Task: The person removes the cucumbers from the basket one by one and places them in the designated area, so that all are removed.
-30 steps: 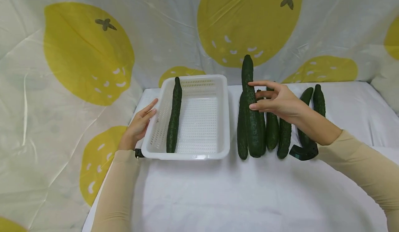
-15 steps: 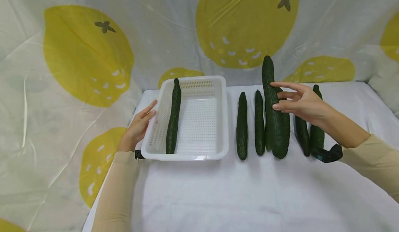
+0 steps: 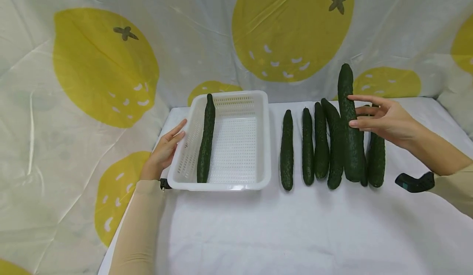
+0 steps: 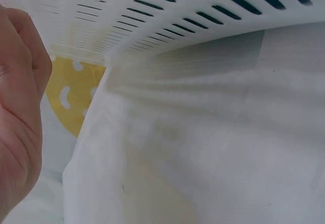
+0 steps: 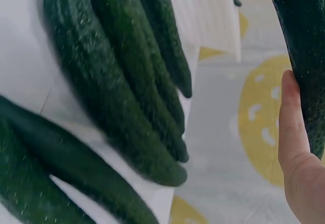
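In the head view, my right hand (image 3: 388, 121) pinches a thick dark green cucumber (image 3: 351, 143) between fingers and thumb and holds it upright above the other cucumbers. The right wrist view shows this held cucumber (image 5: 302, 46) at the right edge, clear of the ones below. My left hand (image 3: 162, 152) touches the left side of a white plastic basket (image 3: 221, 186) with extended fingers. Inside the basket a single cucumber (image 3: 205, 143) lies along the left wall. The slotted basket wall (image 4: 203, 18) crosses the top of the left wrist view, with part of the left hand (image 4: 20, 112) beside it.
Right of the basket several cucumbers lie side by side on the white cloth, among them a separate one (image 3: 286, 152) and a curved one (image 3: 334, 152). Others are partly hidden behind the held one. A lemon-print curtain (image 3: 184, 41) hangs behind the table.
My right hand has carried the thick cucumber rightward over the row, uncovering the cucumbers in its middle. The left hand and basket have stayed in place.
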Tool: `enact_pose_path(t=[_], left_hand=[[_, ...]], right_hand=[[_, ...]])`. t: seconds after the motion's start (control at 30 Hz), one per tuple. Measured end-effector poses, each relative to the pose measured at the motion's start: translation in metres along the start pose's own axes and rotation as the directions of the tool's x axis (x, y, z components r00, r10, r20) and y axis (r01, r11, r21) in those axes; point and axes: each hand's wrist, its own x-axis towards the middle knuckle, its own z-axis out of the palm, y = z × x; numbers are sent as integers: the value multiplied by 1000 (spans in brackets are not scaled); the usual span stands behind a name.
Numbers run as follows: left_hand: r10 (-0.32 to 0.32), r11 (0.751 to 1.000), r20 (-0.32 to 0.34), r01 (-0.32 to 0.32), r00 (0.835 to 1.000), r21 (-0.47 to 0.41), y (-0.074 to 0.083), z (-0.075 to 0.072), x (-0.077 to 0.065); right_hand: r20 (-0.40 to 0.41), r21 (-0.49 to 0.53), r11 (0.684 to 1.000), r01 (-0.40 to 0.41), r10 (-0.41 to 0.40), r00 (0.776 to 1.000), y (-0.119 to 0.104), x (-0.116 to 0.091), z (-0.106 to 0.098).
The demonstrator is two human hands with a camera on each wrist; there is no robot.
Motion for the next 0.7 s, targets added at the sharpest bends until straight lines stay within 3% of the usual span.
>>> enact_pose_path(t=[0.53,0.7], left_hand=[[-8,1000,-27,9,1000,22,-1,0,0],[2,1000,-11,-2,1000,20,-1,0,1]], right_hand=[[-66,-79,995,-63,58,996,24,-6,-63],[-114,-185,980,-78,57,992,33,-10,-76]])
